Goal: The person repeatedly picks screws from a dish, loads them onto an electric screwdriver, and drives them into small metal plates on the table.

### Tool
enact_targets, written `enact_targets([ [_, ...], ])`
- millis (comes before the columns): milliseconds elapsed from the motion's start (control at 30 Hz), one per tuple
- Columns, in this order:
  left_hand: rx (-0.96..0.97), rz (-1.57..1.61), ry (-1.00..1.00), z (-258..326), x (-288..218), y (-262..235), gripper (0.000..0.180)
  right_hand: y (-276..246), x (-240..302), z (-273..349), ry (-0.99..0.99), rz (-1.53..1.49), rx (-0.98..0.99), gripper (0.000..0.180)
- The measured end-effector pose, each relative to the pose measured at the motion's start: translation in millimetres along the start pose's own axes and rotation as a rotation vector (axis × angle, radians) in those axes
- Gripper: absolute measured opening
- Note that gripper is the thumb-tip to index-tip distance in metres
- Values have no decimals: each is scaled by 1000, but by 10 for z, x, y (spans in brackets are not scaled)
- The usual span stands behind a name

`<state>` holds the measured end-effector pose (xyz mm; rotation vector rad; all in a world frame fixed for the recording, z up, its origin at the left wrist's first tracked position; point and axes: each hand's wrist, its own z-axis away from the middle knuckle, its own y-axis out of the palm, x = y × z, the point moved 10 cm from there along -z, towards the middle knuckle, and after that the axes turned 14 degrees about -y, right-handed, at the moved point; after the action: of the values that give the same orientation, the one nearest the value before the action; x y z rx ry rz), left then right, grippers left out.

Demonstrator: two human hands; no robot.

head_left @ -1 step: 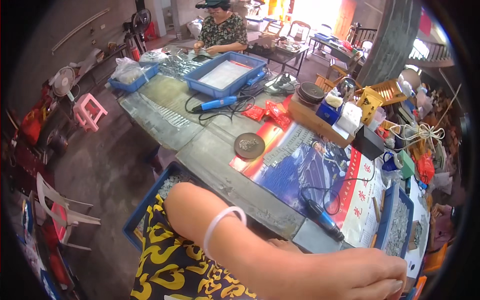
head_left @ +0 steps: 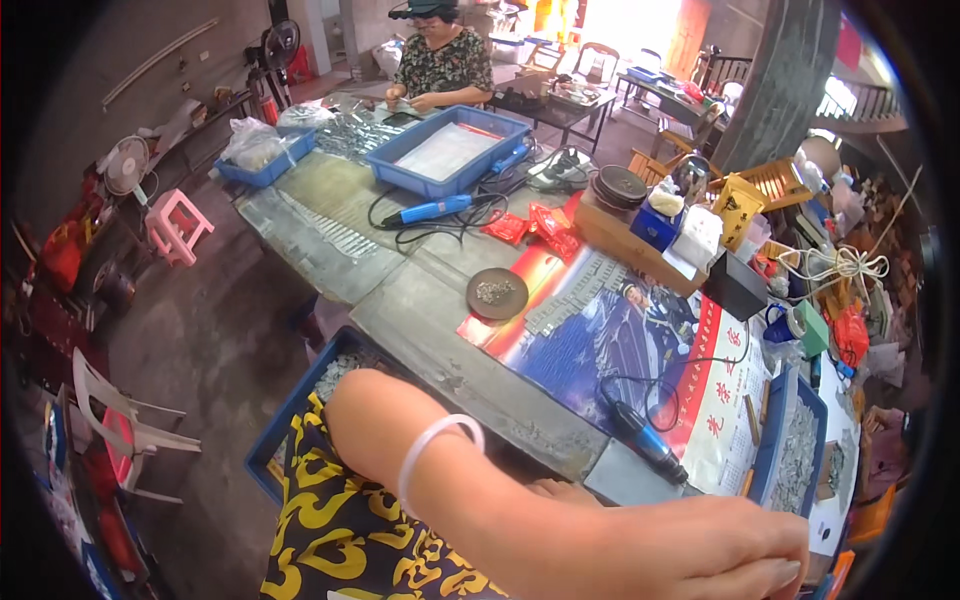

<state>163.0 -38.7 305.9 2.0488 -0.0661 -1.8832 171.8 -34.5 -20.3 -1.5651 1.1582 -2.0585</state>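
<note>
Blue tray (head_left: 773, 435) with small grey pieces (head_left: 798, 455) stands just beside the right end of the poster (head_left: 590, 345), nearest the left hand (head_left: 735, 550). From the left, a blue bin (head_left: 283, 428) sits below and left of the poster, partly hidden by the elbow (head_left: 355, 410); its raised walls probably keep the contents from spilling. Slim metal strips (head_left: 335, 232) lie in a row well left of the poster, perhaps lined up so that each can be lifted singly. A round brown dish (head_left: 497, 293) stands at the poster's left edge, its hollow likely gathering the tiny bits inside. Off the poster's near edge, a patch of skin (head_left: 563, 490) shows past the forearm (head_left: 490, 500); it may be the right hand, but whether it is open or closed I cannot tell. A blue corded tool (head_left: 648, 440) lies along the poster's near right part, presumably within easy reach. Nearer than the poster's right end, the left hand has bent fingers; their tips are hidden, so I cannot tell what, if anything, they grip.
</note>
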Motion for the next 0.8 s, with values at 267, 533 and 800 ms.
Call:
enact_targets([
  [267, -139, -203, 107, 555, 388, -540, 23, -393, 239, -127, -149, -270, -277, 40],
  [533, -844, 237, -155, 926, 2195, -1569, 16, -1412, 1623, -369, -744, -631, -241, 35],
  [800, -797, 262, -263, 915, 3205, -1472, 18, -1620, 2325, -301, -1109, -515, -425, 42],
])
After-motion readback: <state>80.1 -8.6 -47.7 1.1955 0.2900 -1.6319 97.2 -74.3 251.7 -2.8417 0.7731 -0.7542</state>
